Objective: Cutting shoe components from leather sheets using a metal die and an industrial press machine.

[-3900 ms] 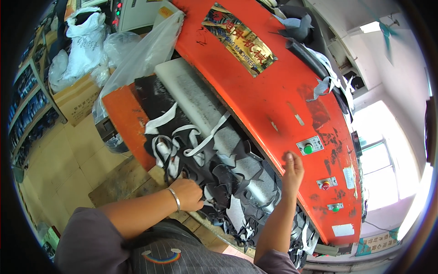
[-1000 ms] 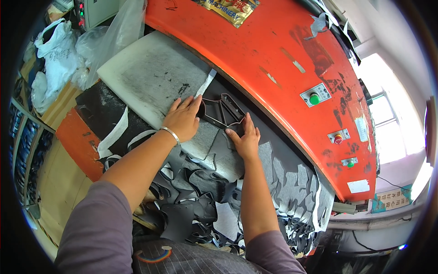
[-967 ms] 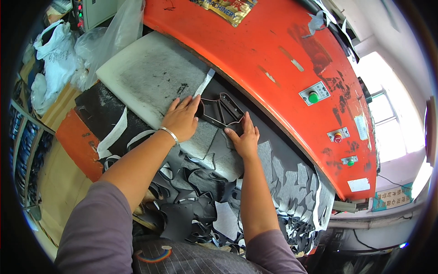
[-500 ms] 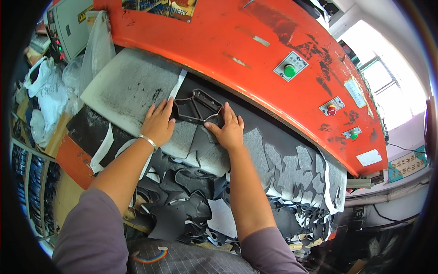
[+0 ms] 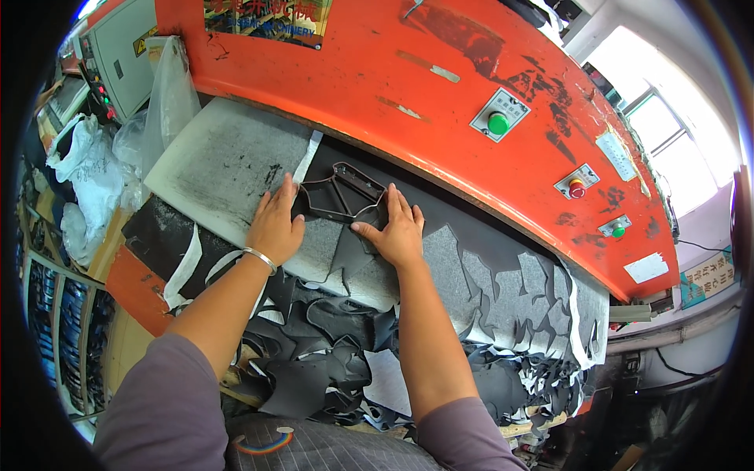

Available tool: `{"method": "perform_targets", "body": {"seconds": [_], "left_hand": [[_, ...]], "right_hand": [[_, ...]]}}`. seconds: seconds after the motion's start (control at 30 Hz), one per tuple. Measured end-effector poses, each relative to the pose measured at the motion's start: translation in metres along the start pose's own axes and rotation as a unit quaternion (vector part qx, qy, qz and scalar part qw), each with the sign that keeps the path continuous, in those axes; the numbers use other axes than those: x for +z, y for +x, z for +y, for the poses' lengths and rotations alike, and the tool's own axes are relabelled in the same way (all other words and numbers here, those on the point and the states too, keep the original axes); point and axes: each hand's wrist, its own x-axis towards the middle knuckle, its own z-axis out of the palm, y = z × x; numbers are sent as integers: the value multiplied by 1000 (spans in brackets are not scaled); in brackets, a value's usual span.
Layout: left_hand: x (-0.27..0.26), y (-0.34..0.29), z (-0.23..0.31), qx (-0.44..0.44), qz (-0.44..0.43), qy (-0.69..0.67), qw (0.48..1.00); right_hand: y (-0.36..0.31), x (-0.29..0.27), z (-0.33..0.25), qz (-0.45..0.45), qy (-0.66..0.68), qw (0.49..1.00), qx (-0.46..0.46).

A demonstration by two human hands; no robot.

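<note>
A dark metal cutting die (image 5: 342,193) with inner crossbars lies on the black sheet material (image 5: 329,162) below the orange machine beam. My left hand (image 5: 275,226) is at the die's left end, its fingers stretched forward and its thumb apart. My right hand (image 5: 399,234) bears on the right end, fingers along the side and thumb at the near edge. Between them the two hands hold the die. Its underside is hidden. Grey-backed sheet (image 5: 377,279) with cut edges lies just nearer to me.
The orange machine beam (image 5: 369,86) spans the far side, carrying a green button (image 5: 498,123) and a red button (image 5: 576,189). A pale grey slab (image 5: 220,165) lies left. Black offcuts (image 5: 338,353) heap in front of me. Plastic bags (image 5: 86,169) hang at the far left.
The whole view has shifted slightly, with the scene lower in the picture. My left hand's fingers have drawn closer together. The die stays in about the same place on the sheet.
</note>
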Motion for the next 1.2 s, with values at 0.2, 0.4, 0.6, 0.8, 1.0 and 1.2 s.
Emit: {"method": "perform_targets", "body": {"seconds": [0.2, 0.4, 0.6, 0.8, 1.0, 1.2], "left_hand": [[-9, -1, -2, -11, 43, -83, 996], [-3, 5, -9, 11, 63, -82, 995], [6, 5, -10, 21, 39, -50, 998], [7, 12, -13, 8, 22, -25, 999], [5, 17, -7, -3, 20, -8, 1000], [6, 11, -7, 2, 15, -17, 1000]], "right_hand": [[-1, 0, -7, 12, 9, 1000, -5], [-1, -2, -9, 37, 28, 999, 4], [1, 2, 2, 42, 28, 999, -7], [9, -2, 0, 14, 36, 999, 4], [14, -3, 4, 29, 48, 998, -13], [11, 1, 0, -11, 20, 999, 27]]}}
